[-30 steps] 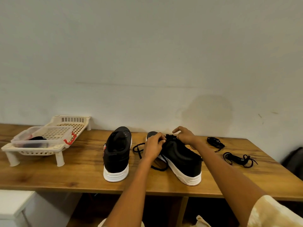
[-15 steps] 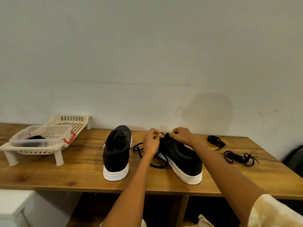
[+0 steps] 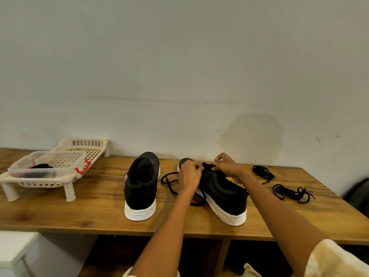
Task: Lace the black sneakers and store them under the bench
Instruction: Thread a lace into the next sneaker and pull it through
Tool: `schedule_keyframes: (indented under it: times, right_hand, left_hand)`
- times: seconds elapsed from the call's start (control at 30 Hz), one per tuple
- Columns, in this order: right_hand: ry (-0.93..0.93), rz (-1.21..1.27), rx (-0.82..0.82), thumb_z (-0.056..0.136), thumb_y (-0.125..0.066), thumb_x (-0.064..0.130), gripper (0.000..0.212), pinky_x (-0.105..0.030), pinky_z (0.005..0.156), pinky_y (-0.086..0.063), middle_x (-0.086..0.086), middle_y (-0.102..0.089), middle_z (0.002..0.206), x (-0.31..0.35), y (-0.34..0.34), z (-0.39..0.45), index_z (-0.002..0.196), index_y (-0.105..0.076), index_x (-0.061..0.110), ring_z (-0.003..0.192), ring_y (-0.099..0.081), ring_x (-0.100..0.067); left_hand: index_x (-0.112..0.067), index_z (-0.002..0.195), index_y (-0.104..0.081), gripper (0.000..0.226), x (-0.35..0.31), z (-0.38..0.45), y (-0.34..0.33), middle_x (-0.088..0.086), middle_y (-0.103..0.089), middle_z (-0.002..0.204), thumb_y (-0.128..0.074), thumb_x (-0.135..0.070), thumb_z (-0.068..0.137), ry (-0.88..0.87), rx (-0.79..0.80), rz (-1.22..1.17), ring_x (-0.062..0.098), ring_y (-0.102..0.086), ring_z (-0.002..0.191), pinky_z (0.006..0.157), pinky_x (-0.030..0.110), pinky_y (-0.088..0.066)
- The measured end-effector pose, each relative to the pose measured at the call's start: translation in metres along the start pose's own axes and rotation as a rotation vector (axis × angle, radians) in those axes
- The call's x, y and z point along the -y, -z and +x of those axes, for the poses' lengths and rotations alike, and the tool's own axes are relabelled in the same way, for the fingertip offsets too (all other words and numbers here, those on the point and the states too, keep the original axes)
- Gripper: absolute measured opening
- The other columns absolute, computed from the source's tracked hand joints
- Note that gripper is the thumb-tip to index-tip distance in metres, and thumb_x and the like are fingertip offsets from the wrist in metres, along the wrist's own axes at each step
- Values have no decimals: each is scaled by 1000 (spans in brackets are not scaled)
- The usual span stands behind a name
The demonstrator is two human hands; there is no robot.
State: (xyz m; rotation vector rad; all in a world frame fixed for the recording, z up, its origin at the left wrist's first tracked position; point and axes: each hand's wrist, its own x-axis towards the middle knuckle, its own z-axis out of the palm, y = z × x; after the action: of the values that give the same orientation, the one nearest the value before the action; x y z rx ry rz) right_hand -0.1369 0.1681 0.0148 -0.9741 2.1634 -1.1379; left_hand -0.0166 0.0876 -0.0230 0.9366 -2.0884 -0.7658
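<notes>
Two black sneakers with white soles stand on the wooden bench [image 3: 95, 212], heels toward me. The left sneaker [image 3: 141, 184] stands alone, untouched. Over the eyelets of the right sneaker [image 3: 223, 196] both my hands work. My left hand [image 3: 190, 174] pinches a black lace [image 3: 169, 182] whose loose loops trail onto the wood to the shoe's left. My right hand [image 3: 227, 166] pinches the lace at the shoe's tongue, fingers curled. The eyelets themselves are hidden behind my fingers.
Two more bundles of black lace, one [image 3: 262, 171] farther and one [image 3: 291, 191] nearer, lie at the bench's right end. A cream plastic rack [image 3: 67, 182] holding a clear lidded box [image 3: 48, 164] stands at the left. Open space shows under the bench; a white unit [image 3: 14, 248] is at lower left.
Both hands stay at the right sneaker's tongue with small finger movements on the lace. The view has shifted slightly. The left sneaker has not moved.
</notes>
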Motion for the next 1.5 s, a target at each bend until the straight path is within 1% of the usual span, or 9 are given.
schedule_keyframes:
  times: [0.1,0.27,0.47,0.73,0.93,1.1,1.27,1.4,1.5]
  right_hand:
    - [4,20,4,90,-51,0,21,-25,54,-34,-7,-49,79,-1,-1,0,103,-42,14,61,-42,-13]
    - [17,17,8,91,-48,-1,21,-24,55,-36,-8,-52,83,0,-2,-1,106,-44,13,61,-44,-13]
    - [2,20,5,90,-47,-2,25,-24,58,-39,-10,-56,87,0,-3,-1,110,-50,13,66,-49,-14]
    - [67,30,31,89,-48,-7,31,-19,55,-48,-8,-63,85,0,-2,-2,113,-63,7,64,-56,-14]
    - [86,50,62,89,-48,-7,35,-21,67,-53,-13,-68,97,-2,-2,-2,113,-68,7,77,-61,-16]
    - [51,145,73,89,-49,-7,34,-35,88,-54,-16,-67,110,-7,-1,0,113,-67,8,101,-64,-29]
    - [-32,250,-2,89,-58,1,25,-27,70,-52,-13,-58,105,-10,0,0,112,-54,8,84,-58,-17]
    - [-74,282,-26,87,-63,7,23,-21,57,-44,-7,-56,91,-12,2,-2,105,-50,11,76,-54,-14]
    - [-91,301,-4,88,-61,6,22,-20,53,-43,-6,-54,88,-13,4,-3,105,-48,11,74,-53,-14]
  left_hand:
    - [-18,91,-77,18,-5,-1,-1,0,-73,98,-59,-21,90,13,3,44,17,-66,91,77,29,-52]
    - [-15,85,-76,15,-9,1,0,4,-73,91,-61,-18,84,6,65,127,22,-66,85,65,28,-47]
    - [-13,89,-76,14,-14,5,2,5,-73,93,-63,-16,84,-53,109,186,22,-66,90,67,27,-44]
    - [-19,82,-77,16,-5,4,4,-3,-73,87,-62,-18,81,-21,134,39,15,-66,83,63,27,-49]
    - [-19,78,-77,15,-17,0,1,2,-72,83,-62,-19,79,31,82,101,20,-66,79,60,26,-46]
    - [-18,60,-64,18,-16,-2,-1,-5,-63,66,-62,-17,77,94,42,-1,14,-58,65,51,22,-41]
    - [-17,62,-59,19,-7,4,1,-4,-60,64,-57,-14,81,90,64,-63,10,-53,60,44,18,-30]
    - [-17,74,-71,14,1,7,0,-6,-69,75,-60,-20,82,20,110,-26,10,-62,70,59,26,-49]
    - [-18,75,-73,14,0,9,0,-5,-71,79,-61,-21,81,15,115,2,11,-64,75,64,30,-53]
